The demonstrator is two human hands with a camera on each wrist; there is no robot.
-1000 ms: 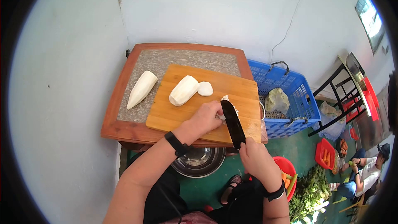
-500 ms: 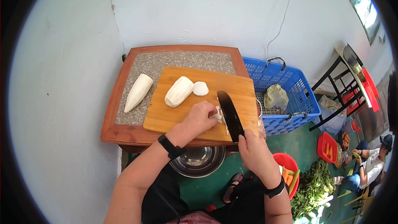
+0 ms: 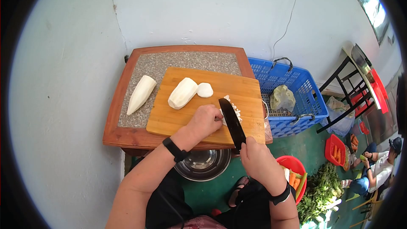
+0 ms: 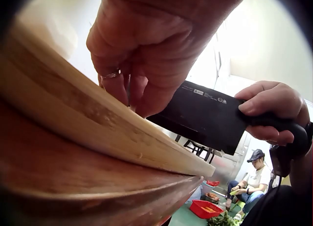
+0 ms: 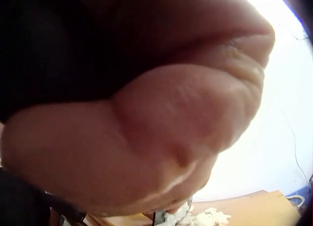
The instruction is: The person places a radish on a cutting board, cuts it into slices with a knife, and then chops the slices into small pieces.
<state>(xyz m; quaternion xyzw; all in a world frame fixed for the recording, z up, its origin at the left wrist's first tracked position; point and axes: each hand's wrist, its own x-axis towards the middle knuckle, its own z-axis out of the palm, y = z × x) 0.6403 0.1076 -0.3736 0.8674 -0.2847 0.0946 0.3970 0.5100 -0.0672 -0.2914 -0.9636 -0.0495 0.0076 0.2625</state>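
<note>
My right hand (image 3: 259, 161) grips the handle of a black-bladed kitchen knife (image 3: 231, 123). The blade stands over the wooden cutting board (image 3: 178, 123), right beside the fingertips of my left hand (image 3: 203, 122). Those fingers are curled down at the board, pinching white radish mostly hidden under them. Small chopped radish bits (image 3: 238, 113) lie along the blade's right side; in the right wrist view a heap of bits (image 5: 210, 217) shows below the hand. A thick peeled white radish (image 3: 183, 93) and a round radish slice (image 3: 205, 90) lie farther back on the board.
Another peeled radish (image 3: 141, 95) lies on the table (image 3: 190, 58), left of the board. A blue crate (image 3: 288, 129) stands to the right. Below are a metal basin (image 3: 203, 165), a red basin (image 3: 296, 163) of cut vegetables and leafy greens (image 3: 320, 195). A person (image 3: 379, 171) sits at far right.
The knife has come left and now stands close against the left fingertips. More chopped bits show on its right side. The left hand stays at nearly the same spot.
</note>
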